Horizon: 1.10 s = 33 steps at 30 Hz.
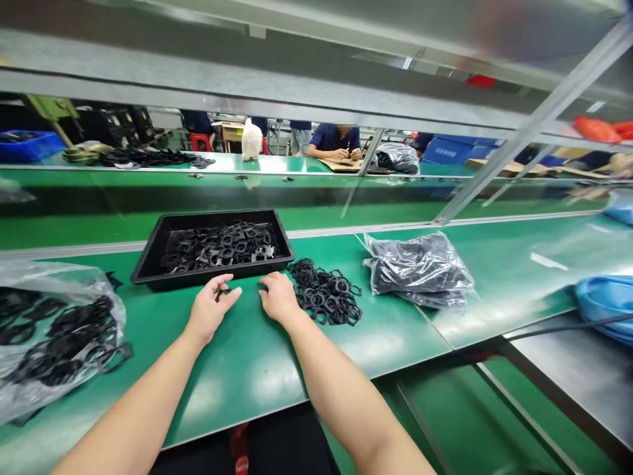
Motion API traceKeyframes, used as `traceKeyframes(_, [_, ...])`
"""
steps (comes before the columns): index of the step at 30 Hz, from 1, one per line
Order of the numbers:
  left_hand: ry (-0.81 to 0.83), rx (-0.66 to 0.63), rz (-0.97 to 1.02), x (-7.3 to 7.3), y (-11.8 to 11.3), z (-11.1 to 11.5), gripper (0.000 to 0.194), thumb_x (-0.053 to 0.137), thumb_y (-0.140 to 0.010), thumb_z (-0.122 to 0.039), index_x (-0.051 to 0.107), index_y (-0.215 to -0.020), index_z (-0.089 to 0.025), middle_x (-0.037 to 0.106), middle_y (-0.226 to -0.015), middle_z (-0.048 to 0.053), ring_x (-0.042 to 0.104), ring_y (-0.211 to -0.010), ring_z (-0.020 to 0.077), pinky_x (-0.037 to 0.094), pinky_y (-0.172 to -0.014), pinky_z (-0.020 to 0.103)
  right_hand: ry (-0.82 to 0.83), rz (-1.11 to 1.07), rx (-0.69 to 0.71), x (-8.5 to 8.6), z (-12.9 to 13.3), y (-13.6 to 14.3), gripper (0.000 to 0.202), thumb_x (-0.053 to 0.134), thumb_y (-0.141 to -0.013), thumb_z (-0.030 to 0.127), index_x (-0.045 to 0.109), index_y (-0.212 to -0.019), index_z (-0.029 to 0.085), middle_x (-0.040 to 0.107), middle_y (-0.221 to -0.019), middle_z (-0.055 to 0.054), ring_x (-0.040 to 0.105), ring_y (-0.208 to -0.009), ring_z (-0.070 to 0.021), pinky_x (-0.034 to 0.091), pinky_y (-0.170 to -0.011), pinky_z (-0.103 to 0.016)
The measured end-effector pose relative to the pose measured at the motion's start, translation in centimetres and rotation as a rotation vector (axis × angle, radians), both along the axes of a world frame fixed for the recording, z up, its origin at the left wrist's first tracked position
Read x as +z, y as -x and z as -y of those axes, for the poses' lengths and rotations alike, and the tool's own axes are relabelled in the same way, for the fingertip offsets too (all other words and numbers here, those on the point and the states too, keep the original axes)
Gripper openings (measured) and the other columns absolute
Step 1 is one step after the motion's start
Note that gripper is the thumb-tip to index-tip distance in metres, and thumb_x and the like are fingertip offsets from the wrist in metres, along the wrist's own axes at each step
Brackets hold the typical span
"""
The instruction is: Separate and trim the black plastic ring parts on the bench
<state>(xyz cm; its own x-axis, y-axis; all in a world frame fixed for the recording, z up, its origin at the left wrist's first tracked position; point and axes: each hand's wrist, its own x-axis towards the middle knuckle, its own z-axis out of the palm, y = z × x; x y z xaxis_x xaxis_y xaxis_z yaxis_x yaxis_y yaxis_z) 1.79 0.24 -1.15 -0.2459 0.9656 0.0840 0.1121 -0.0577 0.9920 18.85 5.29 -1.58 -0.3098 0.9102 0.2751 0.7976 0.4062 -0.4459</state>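
Note:
A black tray (148, 264) holding many flat black ring-shaped parts (227, 244) stands on the green table (237, 389). In front of it is my left hand (212, 309), its fingers curved and the thumb apart from them, with a small dark piece showing between. My right hand (277, 297) rests by the tray's front right corner, fingers curled downward; whether they hold anything is hidden. Just right of that hand lies a loose pile of black parts (329, 293).
An open clear bag of black parts (64, 336) lies at the left. To the right are a sealed bag of dark parts (420, 270) and a blue bundle (606, 303). A slanted metal post (534, 122) rises behind. Across the line a person (336, 140) sits.

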Motion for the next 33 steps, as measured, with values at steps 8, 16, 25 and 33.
traceKeyframes(8, [0.071, -0.165, 0.040, -0.4, 1.2, -0.2, 0.046, 0.051, -0.081, -0.053, 0.061, -0.106, -0.016, 0.058, -0.074, 0.001, 0.048, -0.058, 0.0105, 0.042, -0.056, 0.025, 0.015, 0.059, -0.041, 0.7, 0.4, 0.1, 0.031, 0.060, -0.079, 0.029, 0.066, -0.106, 0.015, 0.060, -0.108, -0.011, 0.051, -0.102, -0.0227, 0.039, -0.092, -0.032])
traceKeyframes(16, [0.160, -0.119, 0.106, 0.4, 0.7, -0.1, 0.041, 0.050, -0.079, -0.057, 0.050, -0.093, -0.019, 0.065, -0.076, 0.002, 0.048, -0.047, 0.0088, 0.035, -0.040, 0.020, 0.041, 0.117, -0.083, 0.4, 0.0, -0.1, 0.021, 0.053, -0.085, 0.027, 0.068, -0.096, 0.017, 0.063, -0.095, -0.010, 0.054, -0.093, -0.0209, 0.040, -0.086, -0.031])
traceKeyframes(25, [0.197, -0.190, 0.075, 0.3, 0.8, 0.0, 0.039, 0.058, -0.077, -0.051, 0.055, -0.096, -0.018, 0.062, -0.072, 0.000, 0.051, -0.051, 0.0084, 0.038, -0.044, 0.020, -0.070, 0.056, -0.169, 0.8, 0.2, 0.4, 0.026, 0.037, -0.093, 0.027, 0.060, -0.087, 0.016, 0.064, -0.090, -0.010, 0.055, -0.086, -0.0196, 0.040, -0.078, -0.030])
traceKeyframes(33, [0.136, -0.224, 0.250, 0.5, 0.9, 0.1, 0.044, 0.047, -0.084, -0.050, 0.053, -0.115, -0.020, 0.057, -0.079, 0.000, 0.049, -0.059, 0.0088, 0.040, -0.049, 0.021, 0.264, -0.563, -0.071, 0.3, 0.3, 1.6, 0.015, 0.049, -0.086, 0.027, 0.063, -0.086, 0.021, 0.061, -0.063, 0.002, 0.053, -0.053, -0.0095, 0.043, -0.055, -0.022])
